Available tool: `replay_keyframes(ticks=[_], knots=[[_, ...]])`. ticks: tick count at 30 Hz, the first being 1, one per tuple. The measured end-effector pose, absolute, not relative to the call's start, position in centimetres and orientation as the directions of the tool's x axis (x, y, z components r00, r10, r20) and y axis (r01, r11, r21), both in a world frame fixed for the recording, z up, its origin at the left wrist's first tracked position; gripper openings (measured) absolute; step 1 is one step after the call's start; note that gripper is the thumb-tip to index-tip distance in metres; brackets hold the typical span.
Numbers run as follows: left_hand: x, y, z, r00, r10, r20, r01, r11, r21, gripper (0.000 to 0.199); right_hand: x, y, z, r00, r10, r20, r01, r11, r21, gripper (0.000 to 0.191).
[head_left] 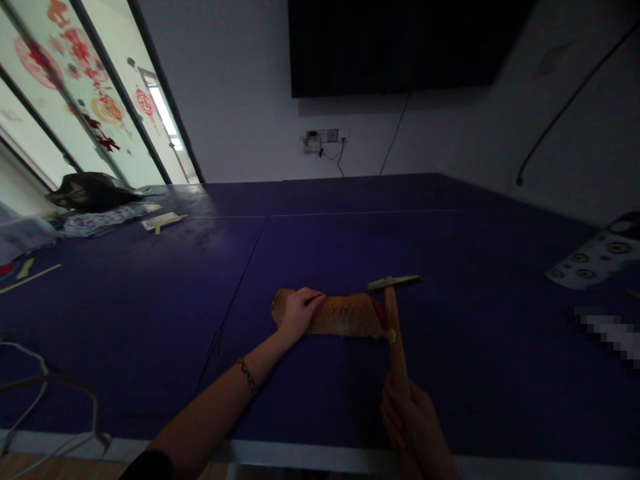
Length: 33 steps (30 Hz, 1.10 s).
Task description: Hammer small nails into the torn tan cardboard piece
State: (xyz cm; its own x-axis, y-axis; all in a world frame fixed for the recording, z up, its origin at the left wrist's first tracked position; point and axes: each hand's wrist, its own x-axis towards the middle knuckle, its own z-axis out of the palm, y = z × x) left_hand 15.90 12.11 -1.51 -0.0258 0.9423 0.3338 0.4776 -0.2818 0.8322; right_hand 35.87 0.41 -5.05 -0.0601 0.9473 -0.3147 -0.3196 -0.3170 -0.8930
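My right hand (413,417) is wrapped round the wooden handle of a hammer (395,327). The narrow metal head of the hammer is raised at the far end of the handle, just right of a flat, tan, speckled piece (357,317). Small dark upright bits stand in a row near the middle of that piece, and a red patch shows at its right end. My left hand (299,312) rests on the left part of the piece, its fingertips pressed together on top. Whatever lies between those fingertips is too small to make out.
All this lies on a large dark blue table (310,247). A black cord (235,293) crosses it on the left, with pale cables (93,407) at the near left corner. A dark bag (95,191) stands back left; a patterned cloth (595,260) lies right.
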Motion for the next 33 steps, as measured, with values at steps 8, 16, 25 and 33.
replay_keyframes(ticks=[8,16,25,33], knots=[[16.7,11.9,-3.2,-0.009,0.952,0.306,0.621,-0.235,0.748,0.02,35.8,0.5,-5.3,-0.049,0.933,-0.357,-0.275,-0.357,-0.893,0.039],[16.8,11.6,-3.4,0.059,0.95,0.305,0.672,-0.264,0.692,0.022,35.6,0.4,-4.4,-0.034,0.925,-0.378,-0.286,-0.371,-0.883,0.039],[17.0,11.5,-3.5,0.118,0.932,0.344,0.716,-0.32,0.621,0.021,35.7,0.2,-4.0,-0.035,0.916,-0.4,-0.276,-0.394,-0.877,0.04],[17.1,11.5,-3.5,0.154,0.925,0.348,0.708,-0.349,0.614,0.021,36.0,0.2,-4.4,-0.045,0.916,-0.399,-0.232,-0.399,-0.887,0.042]])
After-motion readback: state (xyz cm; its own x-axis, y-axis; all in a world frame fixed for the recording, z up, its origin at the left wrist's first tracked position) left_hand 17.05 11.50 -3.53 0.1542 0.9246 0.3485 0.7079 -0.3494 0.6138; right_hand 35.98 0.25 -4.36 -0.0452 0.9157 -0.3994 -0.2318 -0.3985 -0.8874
